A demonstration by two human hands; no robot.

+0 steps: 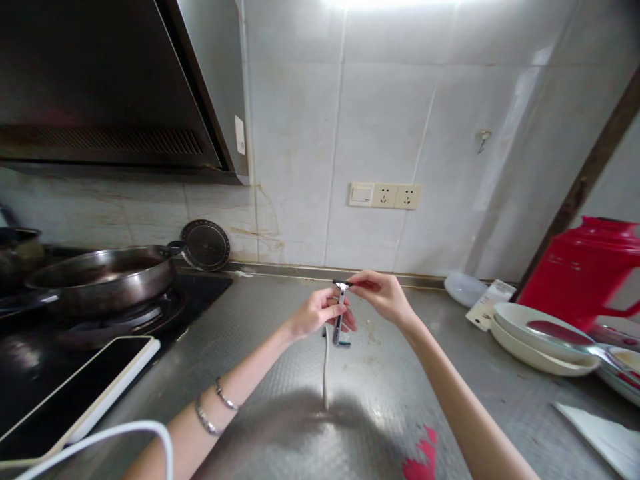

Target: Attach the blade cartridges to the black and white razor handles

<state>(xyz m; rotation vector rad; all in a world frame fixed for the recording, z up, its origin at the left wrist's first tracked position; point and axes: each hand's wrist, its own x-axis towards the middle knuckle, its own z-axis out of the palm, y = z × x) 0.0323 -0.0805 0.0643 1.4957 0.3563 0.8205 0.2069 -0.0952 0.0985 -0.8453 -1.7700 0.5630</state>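
In the head view there are two hands and one razor (341,301), held up over the metal counter (395,393). Two bracelets (228,395) circle the left forearm. One phone (85,390), one wide pan (107,293) and one round perforated disc (206,245) are at the left; one red jug (575,273) stands at the right. The wall carries one switch (361,195) and two sockets (397,196). The left hand (316,312) is closed narrowly, thumb and fingers holding the razor's handle. The right hand (383,295) pinches at the right end of its dark head, fingertips close together. The razor lies between the hands, head up and handle pointing down, with a thin white strip (327,373) just below and left of it.
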